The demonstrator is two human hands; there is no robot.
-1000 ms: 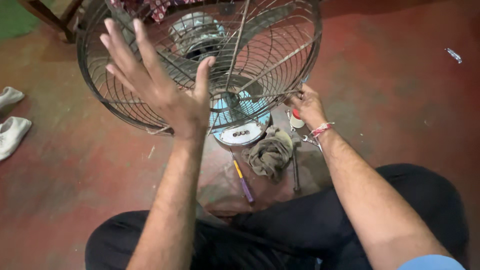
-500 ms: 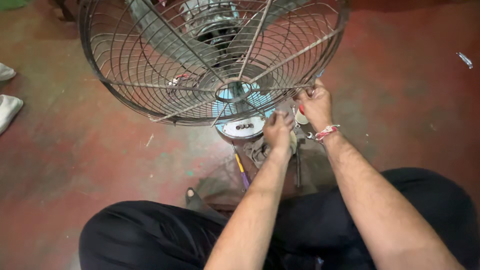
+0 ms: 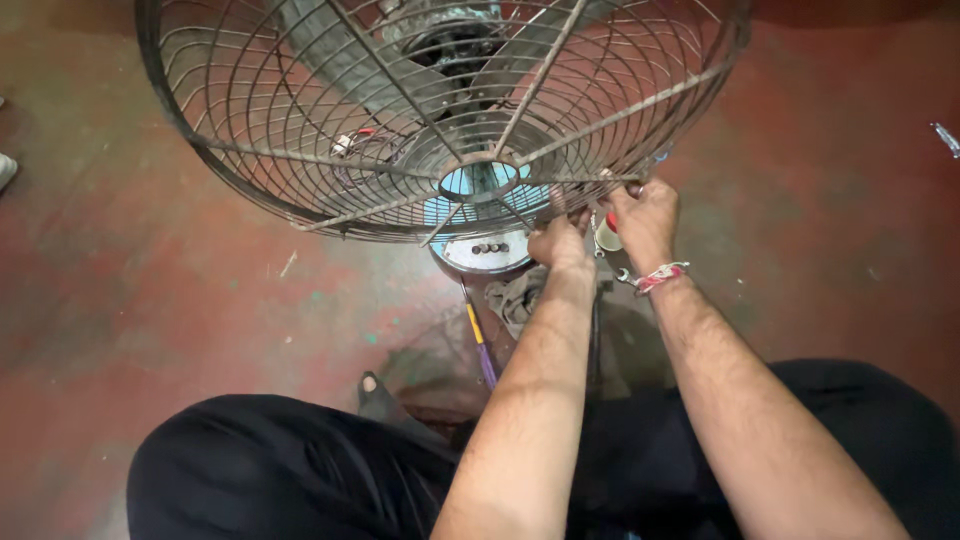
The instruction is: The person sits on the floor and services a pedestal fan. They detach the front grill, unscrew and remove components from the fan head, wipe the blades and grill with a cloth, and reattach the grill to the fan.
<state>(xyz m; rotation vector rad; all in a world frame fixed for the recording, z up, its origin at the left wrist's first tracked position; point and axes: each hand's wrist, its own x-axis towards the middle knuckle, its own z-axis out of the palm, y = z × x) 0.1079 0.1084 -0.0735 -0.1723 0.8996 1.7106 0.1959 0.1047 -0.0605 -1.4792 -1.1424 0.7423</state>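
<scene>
A round grey wire fan guard (image 3: pixel 300 150) fills the top of the head view, with the fan blades and motor hub (image 3: pixel 455 40) behind it. My left hand (image 3: pixel 560 242) is closed on the wires at the guard's lower right rim. My right hand (image 3: pixel 645 215), with a red and white thread band on the wrist, grips the same rim just to the right. The two hands almost touch. Under them is the fan's round base with a row of small buttons (image 3: pixel 487 250).
A screwdriver with a yellow and purple handle (image 3: pixel 478 340) and a grey rag (image 3: pixel 515 297) lie on the red floor (image 3: pixel 150 300) by the base. A small red and white object (image 3: pixel 607 234) sits behind my hands. My legs in black trousers (image 3: pixel 280 470) spread at the bottom.
My left hand left the front of the guard, where it was spread flat, and came down to the lower rim beside my right hand. The guard now looks closer and larger.
</scene>
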